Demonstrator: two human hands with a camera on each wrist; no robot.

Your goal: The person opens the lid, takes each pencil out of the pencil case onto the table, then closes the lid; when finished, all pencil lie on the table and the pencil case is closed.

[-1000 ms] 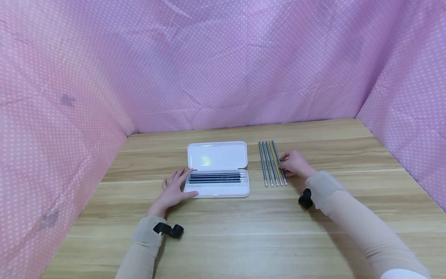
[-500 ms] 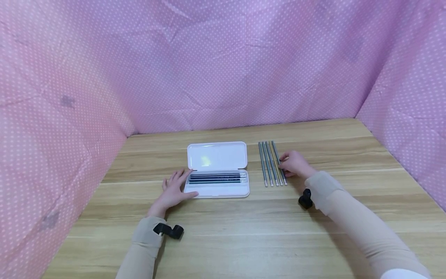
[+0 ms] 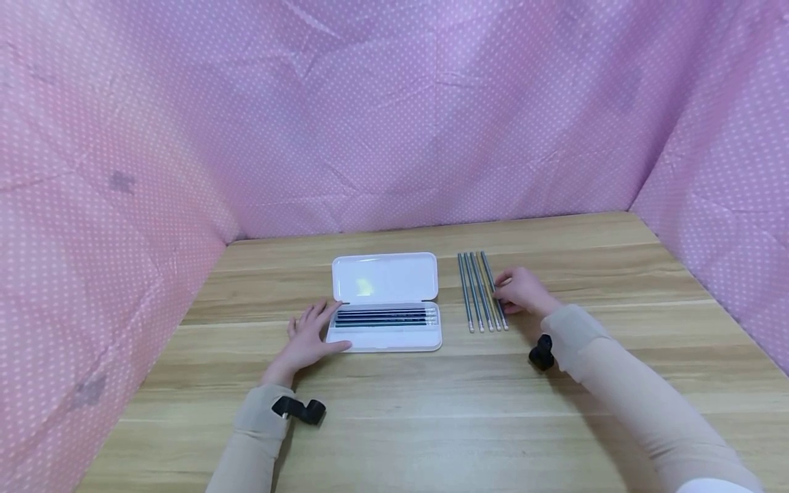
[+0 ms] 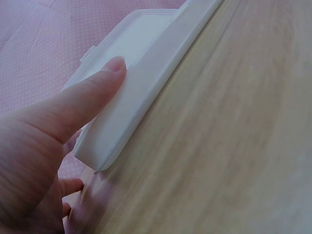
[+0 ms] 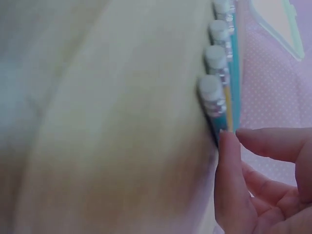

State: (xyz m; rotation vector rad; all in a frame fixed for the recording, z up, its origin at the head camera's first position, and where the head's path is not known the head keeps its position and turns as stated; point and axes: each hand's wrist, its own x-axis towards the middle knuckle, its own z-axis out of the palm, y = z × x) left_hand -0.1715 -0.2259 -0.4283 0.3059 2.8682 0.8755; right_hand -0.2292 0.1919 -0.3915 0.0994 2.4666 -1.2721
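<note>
the left hand [image 3: 306, 340] is spread, thumb and forefinger touching the left end of an open white case [image 3: 385, 340]; the right hand [image 3: 522, 289] pinches the rightmost pencil [image 3: 487, 267], beside other pencils [image 3: 474, 291] on the worktop [image 3: 419, 411]. dark pencils [image 3: 382, 317] lie inside the case. pink dotted cloth [image 3: 394, 123] hangs behind.

No text, label, brand, number or sign could be read in any view. The case [image 3: 388, 341] showed no legible lettering, and whatever marks the pencils inside it [image 3: 381, 320] bore were too small to tell. On the loose pencils [image 3: 482, 291], too, no print could be made out, either from the head or in the blurred close view at the right wrist.
</note>
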